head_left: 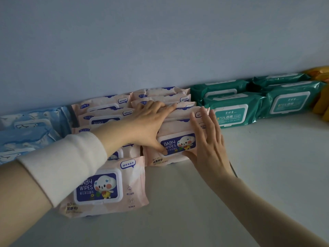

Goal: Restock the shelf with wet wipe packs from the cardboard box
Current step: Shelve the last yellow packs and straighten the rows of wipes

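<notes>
Flanking pink packs (pixel 110 184): blue packs (pixel 26 138), teal packs (pixel 231 113).

left arm: comes in from the left and stretches almost straight toward the back edge of the shelf (pixel 267 166).
white cuff (pixel 62 166): sits part way up the left arm; the wrist past it is bare.
left hand (pixel 147 125): palm down, fingers straight and a little spread, lying on top of the pink pack (pixel 179 129).
left thumb (pixel 162 148): points down and touches the front of that pack.
right arm: comes in from the front right in a tan sleeve (pixel 267 211).
right hand (pixel 208 139): flat, fingers straight and close together, pointing to the back edge, pressed on the pack's right end.
right thumb (pixel 188 154): rests low on the pack's front.
</notes>
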A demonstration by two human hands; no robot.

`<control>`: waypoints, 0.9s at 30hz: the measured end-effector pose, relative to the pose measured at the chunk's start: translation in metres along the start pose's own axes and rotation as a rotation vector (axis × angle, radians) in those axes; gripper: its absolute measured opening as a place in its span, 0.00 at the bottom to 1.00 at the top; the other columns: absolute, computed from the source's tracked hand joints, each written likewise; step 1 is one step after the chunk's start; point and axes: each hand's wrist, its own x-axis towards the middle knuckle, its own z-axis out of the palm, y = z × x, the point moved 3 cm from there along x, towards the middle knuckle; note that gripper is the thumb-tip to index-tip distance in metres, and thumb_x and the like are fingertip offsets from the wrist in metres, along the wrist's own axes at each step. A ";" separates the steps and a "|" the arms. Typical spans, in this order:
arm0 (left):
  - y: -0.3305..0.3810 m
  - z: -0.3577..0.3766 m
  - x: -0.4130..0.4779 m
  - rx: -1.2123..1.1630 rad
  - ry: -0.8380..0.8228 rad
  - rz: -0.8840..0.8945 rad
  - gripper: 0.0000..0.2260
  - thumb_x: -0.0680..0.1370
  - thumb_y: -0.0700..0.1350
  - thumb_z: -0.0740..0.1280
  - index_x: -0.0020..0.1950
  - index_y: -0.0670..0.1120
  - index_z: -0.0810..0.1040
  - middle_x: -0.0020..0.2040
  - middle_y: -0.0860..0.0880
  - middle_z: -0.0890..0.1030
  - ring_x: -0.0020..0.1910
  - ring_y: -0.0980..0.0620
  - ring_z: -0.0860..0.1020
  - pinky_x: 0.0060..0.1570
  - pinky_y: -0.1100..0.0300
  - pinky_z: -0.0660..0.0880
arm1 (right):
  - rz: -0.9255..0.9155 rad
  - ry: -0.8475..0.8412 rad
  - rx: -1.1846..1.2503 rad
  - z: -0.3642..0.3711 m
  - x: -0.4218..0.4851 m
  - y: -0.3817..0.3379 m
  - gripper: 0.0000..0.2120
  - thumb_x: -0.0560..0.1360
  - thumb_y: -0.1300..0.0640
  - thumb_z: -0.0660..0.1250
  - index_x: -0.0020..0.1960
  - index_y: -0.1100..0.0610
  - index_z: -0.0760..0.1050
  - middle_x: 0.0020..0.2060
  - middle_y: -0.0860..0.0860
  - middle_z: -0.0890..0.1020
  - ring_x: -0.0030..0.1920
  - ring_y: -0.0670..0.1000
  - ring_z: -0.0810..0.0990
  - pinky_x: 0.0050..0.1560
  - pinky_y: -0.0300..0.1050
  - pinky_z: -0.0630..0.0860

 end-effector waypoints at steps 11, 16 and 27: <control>-0.008 0.003 0.002 -0.057 -0.003 0.024 0.55 0.61 0.66 0.72 0.77 0.53 0.42 0.73 0.51 0.55 0.72 0.49 0.54 0.72 0.48 0.52 | 0.118 -0.041 0.180 0.000 0.003 0.013 0.54 0.59 0.52 0.80 0.75 0.60 0.52 0.74 0.60 0.57 0.74 0.57 0.53 0.73 0.51 0.55; -0.009 0.004 0.004 -0.048 0.055 0.033 0.54 0.61 0.66 0.73 0.77 0.53 0.44 0.73 0.51 0.56 0.71 0.49 0.56 0.70 0.49 0.53 | 0.574 -0.269 0.578 0.008 -0.006 0.027 0.44 0.61 0.55 0.79 0.70 0.56 0.60 0.67 0.53 0.69 0.66 0.52 0.67 0.56 0.39 0.66; -0.035 -0.012 0.008 -0.690 -0.018 0.016 0.51 0.58 0.80 0.55 0.75 0.54 0.58 0.69 0.56 0.66 0.69 0.57 0.64 0.70 0.58 0.60 | 0.653 -0.218 0.659 0.007 -0.009 0.023 0.34 0.60 0.57 0.80 0.59 0.56 0.64 0.51 0.47 0.71 0.50 0.48 0.69 0.44 0.37 0.63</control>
